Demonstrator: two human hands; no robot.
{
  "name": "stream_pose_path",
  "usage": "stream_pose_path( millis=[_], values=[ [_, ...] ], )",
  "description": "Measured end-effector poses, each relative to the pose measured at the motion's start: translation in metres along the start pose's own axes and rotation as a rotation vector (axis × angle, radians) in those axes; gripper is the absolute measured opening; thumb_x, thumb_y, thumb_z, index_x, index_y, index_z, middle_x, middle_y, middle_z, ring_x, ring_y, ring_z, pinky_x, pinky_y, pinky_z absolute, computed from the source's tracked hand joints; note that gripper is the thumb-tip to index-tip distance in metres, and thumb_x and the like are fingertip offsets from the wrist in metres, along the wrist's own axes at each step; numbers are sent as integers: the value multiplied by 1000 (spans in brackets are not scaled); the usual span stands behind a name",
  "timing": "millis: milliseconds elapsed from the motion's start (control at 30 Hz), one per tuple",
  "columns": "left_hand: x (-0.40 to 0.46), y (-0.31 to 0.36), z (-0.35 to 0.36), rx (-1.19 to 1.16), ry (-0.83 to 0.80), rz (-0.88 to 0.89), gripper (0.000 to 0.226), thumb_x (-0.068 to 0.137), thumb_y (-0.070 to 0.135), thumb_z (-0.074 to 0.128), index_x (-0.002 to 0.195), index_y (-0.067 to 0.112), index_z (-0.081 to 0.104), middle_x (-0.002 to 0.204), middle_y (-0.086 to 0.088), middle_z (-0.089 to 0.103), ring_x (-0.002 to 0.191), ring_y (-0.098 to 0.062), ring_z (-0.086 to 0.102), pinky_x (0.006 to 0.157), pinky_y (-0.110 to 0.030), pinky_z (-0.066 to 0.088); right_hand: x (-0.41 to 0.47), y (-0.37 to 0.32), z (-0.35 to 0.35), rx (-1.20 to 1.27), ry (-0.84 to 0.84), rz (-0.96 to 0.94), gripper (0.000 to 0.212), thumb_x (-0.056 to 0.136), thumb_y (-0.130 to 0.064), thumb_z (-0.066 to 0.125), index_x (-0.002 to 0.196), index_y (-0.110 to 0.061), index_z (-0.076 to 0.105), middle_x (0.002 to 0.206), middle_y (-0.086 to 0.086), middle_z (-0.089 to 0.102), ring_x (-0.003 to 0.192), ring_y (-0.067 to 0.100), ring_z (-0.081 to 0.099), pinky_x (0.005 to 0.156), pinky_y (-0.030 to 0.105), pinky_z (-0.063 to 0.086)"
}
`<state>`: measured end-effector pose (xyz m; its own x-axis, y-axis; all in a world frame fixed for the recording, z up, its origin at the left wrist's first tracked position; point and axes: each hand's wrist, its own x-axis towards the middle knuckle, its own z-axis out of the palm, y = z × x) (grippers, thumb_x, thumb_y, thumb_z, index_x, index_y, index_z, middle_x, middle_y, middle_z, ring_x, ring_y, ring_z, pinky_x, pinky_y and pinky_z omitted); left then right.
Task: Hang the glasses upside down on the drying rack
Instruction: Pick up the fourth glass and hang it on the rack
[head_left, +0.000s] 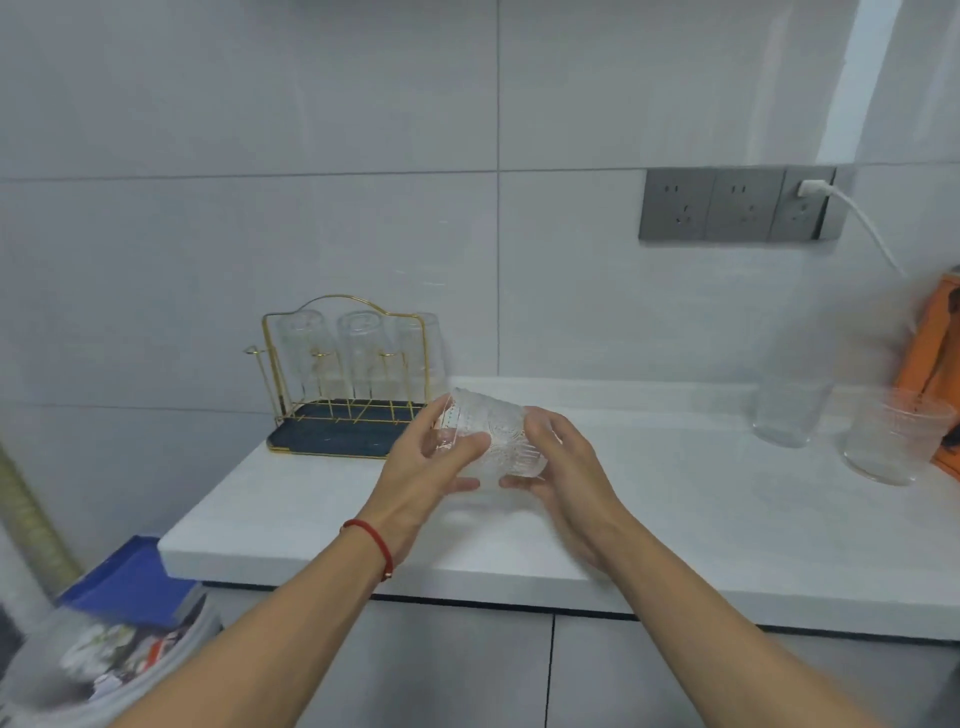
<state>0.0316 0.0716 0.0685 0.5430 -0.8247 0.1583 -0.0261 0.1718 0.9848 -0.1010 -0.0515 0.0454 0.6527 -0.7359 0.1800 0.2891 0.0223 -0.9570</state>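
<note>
Glass, patterned and clear, was what both hands held between them: a short embossed tumbler (485, 441) lifted above the white counter (675, 509), tipped well over on its side. My left hand (421, 467) cupped one end with thumb and fingers curled round the wall; my right hand (561, 467) wrapped the other end, fingers closed against the glass from the far side. Neither hand was spread flat; both were clasped on the tumbler.

What mattered for the coming move was the line from tumbler to drying rack (345, 379). The gold wire rack on its dark tray sat at about ten o'clock from the hands, near but clearly apart, toward the wall. The tumbler's long axis ran roughly from ten o'clock to four o'clock. Blur kept me from telling with certainty which end was the mouth.

Three tall glasses (358, 353) already hung inverted on the back pegs. One free peg (252, 353) stood out at the rack's nine o'clock end. I judged the left hand the nearer to the rack, so it would most likely carry the tumbler over once it was fully inverted.

Two more glasses waited at three o'clock: a plain glass (787, 410) and a ribbed glass (893, 441), both upright on the counter and well apart from the hands.
</note>
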Motion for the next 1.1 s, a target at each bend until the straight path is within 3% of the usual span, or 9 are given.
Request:
stream_pose_path(
  millis=[100, 200, 300, 367, 467, 567, 633, 867, 1100],
  values=[
    [4, 3, -55, 55, 69, -27, 63, 84, 57, 66, 142, 34, 54, 138, 0, 62, 121, -18, 64, 102, -50, 54, 10, -18, 29, -168, 91, -119, 31, 99, -40, 65, 127, -27, 62, 120, 12, 70, 87, 7, 75, 74, 32, 64],
    [13, -12, -111, 606, 250, 35, 40, 99, 44, 52, 136, 32, 60, 143, 2, 58, 133, -20, 52, 111, -37, 38, 24, -48, 64, -353, 114, -286, 33, 98, -43, 66, 130, -36, 59, 121, 2, 65, 90, 7, 74, 79, 34, 65],
    [14, -44, -140, 1180, 227, 16, 55, 99, 51, 43, 150, 30, 45, 162, 0, 39, 151, -22, 27, 123, -45, 22, 42, -70, 108, -518, 35, -429, 42, 94, -47, 67, 134, -40, 55, 126, -1, 59, 114, 19, 65, 88, 39, 62],
    [16, -58, -144, 1347, 152, 9, 67, 96, 59, 31, 158, 35, 26, 170, 4, 18, 157, -19, 6, 126, -53, 8, 58, -76, 141, -580, -5, -490, 45, 94, -46, 67, 137, -41, 54, 125, -2, 55, 113, 10, 60, 97, 38, 55],
    [21, -61, -147, 1358, 56, -43, 73, 92, 65, 21, 160, 42, 5, 172, 10, -2, 157, -16, -10, 125, -59, -2, 84, -75, 187, -637, -71, -537, 50, 93, -39, 69, 141, -39, 55, 130, 3, 53, 114, 6, 55, 97, 18, 40],
    [22, -61, -149, 1391, 4, -102, 74, 90, 68, 16, 159, 45, -1, 171, 14, -8, 156, -14, -15, 124, -59, -7, 113, -68, 225, -743, -146, -532, 55, 94, -33, 68, 147, -35, 53, 137, 8, 49, 132, 23, 48, 111, 31, 38],
    [23, -62, -148, 1411, -5, -135, 75, 89, 68, 14, 159, 45, -1, 170, 15, -9, 156, -13, -15, 123, -59, -8, 132, -63, 245, -829, -186, -514, 57, 94, -32, 68, 149, -33, 52, 139, 9, 48, 135, 29, 46, 110, 33, 36],
    [24, -65, -145, 1413, 14, -141, 77, 88, 68, 15, 159, 43, -1, 170, 15, -9, 156, -13, -13, 123, -59, -10, 171, -43, 277, -1111, -314, -483, 60, 90, -35, 72, 147, -33, 54, 144, 12, 51, 136, 35, 46, 110, 47, 45],
    [24, -64, -145, 1393, 28, -137, 76, 89, 66, 18, 159, 42, 3, 171, 15, -5, 157, -13, -10, 123, -58, -10, 181, -22, 288, -1344, -407, -440, 67, 92, -40, 68, 152, -25, 46, 151, 8, 55, 141, 34, 48, 110, 47, 45]
  ],
)
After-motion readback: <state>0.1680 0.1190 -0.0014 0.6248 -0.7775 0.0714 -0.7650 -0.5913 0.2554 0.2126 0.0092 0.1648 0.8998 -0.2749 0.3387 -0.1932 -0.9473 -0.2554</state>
